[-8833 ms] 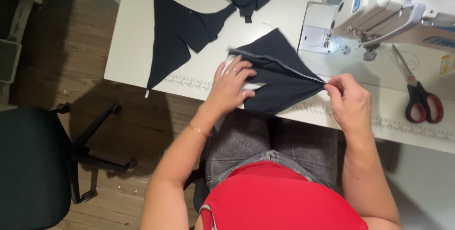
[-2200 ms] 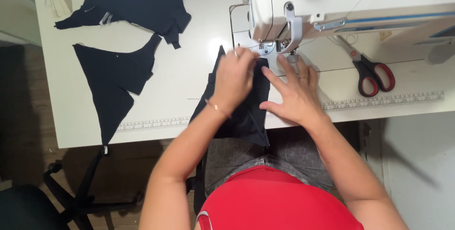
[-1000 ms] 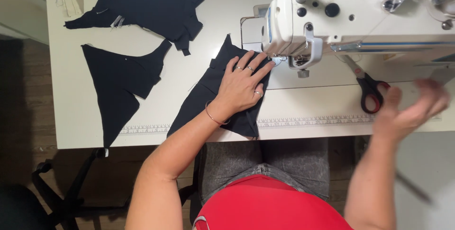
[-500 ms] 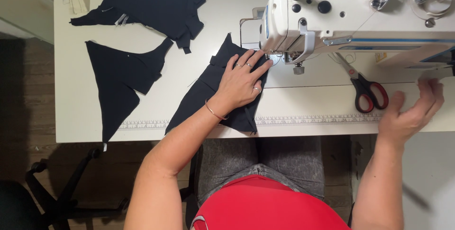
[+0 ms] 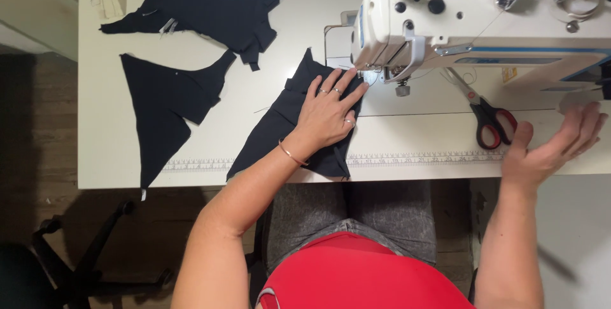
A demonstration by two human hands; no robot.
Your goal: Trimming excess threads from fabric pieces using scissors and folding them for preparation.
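My left hand [image 5: 329,113] lies flat, fingers spread, on a folded piece of dark navy fabric [image 5: 280,132] on the white table [image 5: 267,96]. Its fingertips reach the presser foot [image 5: 375,77] of a white sewing machine [image 5: 477,22]. The fabric's far corner sits under the machine head. My right hand [image 5: 554,150] hovers open and empty at the table's right front edge, palm turned inward, just right of red-handled scissors [image 5: 487,115].
Two more dark fabric pieces lie on the table's left: a triangular one [image 5: 164,108] and a larger one [image 5: 203,3] behind it. A printed ruler strip [image 5: 414,156] runs along the front edge. A black office chair base [image 5: 76,258] stands on the wooden floor at lower left.
My right hand left the fabric, swung out to the right past the scissors, and now hangs open at the table's right edge. My left hand stayed pressed on the fabric.
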